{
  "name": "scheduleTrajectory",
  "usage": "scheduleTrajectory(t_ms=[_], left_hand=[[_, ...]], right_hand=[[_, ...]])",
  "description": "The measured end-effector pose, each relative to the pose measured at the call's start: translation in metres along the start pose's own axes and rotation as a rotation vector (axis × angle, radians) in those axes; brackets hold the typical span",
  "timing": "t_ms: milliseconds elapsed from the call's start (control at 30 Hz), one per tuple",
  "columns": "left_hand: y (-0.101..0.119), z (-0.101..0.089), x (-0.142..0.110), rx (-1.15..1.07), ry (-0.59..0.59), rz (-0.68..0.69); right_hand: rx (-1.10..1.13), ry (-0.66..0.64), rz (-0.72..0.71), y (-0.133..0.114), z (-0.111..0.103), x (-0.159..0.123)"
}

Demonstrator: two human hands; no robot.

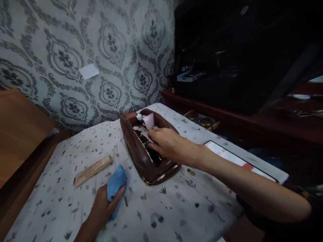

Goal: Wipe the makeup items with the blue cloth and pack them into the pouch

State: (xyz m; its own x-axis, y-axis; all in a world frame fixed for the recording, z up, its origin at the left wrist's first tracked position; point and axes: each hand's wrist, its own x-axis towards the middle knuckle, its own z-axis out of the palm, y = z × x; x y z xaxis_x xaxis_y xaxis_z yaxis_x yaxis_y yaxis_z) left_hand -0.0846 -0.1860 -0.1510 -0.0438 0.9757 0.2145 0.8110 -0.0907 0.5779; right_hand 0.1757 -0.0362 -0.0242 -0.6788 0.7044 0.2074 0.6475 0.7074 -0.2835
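Note:
An unzipped brown toiletry bag [140, 158] lies on the patterned tablecloth. My right hand [168, 144] reaches into its opening, with the fingertips among the contents; whether they grip anything is hidden. Inside the bag, a pale pink tube [148, 121] stands beside a small bottle with a white cap [139, 117]. To the left of the bag, my left hand [102, 203] is closed around a crumpled blue cloth [116, 183] near the table. A beige squeeze tube [93, 170] lies flat beyond the left hand.
A phone [239, 161] with a lit screen lies along the table's right edge, under my right forearm. Beyond that edge are a dark red shelf [191, 102] and a large black screen [227, 60]. Brown wooden furniture [22, 131] borders the left side; a patterned wall [108, 67] rises behind.

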Motion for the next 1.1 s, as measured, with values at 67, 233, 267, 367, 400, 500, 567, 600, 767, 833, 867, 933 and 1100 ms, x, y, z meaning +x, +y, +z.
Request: scheduleTrajectory(t_ms=[67, 233, 267, 367, 400, 500, 567, 600, 767, 833, 867, 933, 1100], left_hand=[[0.002, 0.000, 0.001, 0.011, 0.013, 0.001], [0.008, 0.000, 0.002, -0.011, 0.026, -0.009], [0.009, -0.001, 0.002, -0.019, 0.021, -0.015], [0.010, -0.002, 0.001, -0.025, 0.020, -0.019], [0.010, -0.002, 0.001, -0.022, 0.021, -0.016], [0.010, -0.002, 0.001, -0.011, 0.019, -0.003], [0.010, -0.002, 0.002, -0.005, 0.023, 0.007], [0.010, -0.002, 0.002, -0.003, 0.026, 0.013], [0.009, -0.002, 0.003, 0.018, 0.035, 0.018], [0.010, -0.002, 0.003, 0.018, 0.028, 0.012], [0.010, -0.002, 0.003, 0.015, 0.022, 0.010], [0.010, -0.001, 0.002, 0.016, 0.020, 0.022], [0.001, -0.006, 0.003, 0.155, 0.206, 0.053]], right_hand=[[0.103, 0.076, -0.002, 0.003, -0.003, -0.004], [0.290, 0.297, 0.012, 0.009, -0.018, -0.019], [0.291, 0.304, 0.002, 0.011, -0.019, -0.021], [0.252, 0.247, -0.018, 0.013, -0.019, -0.027], [0.238, 0.226, -0.024, 0.013, -0.017, -0.028], [0.184, 0.169, -0.041, 0.012, -0.013, -0.028], [0.155, 0.150, -0.041, 0.012, -0.011, -0.028], [0.157, 0.157, -0.041, 0.012, -0.011, -0.028], [0.262, 0.343, -0.111, 0.007, -0.006, -0.034], [0.298, 0.435, -0.189, -0.001, 0.001, -0.038], [0.316, 0.477, -0.242, -0.006, 0.005, -0.040], [0.356, 0.538, -0.366, -0.018, 0.015, -0.044], [0.495, 0.483, -0.632, -0.052, 0.054, -0.044]])
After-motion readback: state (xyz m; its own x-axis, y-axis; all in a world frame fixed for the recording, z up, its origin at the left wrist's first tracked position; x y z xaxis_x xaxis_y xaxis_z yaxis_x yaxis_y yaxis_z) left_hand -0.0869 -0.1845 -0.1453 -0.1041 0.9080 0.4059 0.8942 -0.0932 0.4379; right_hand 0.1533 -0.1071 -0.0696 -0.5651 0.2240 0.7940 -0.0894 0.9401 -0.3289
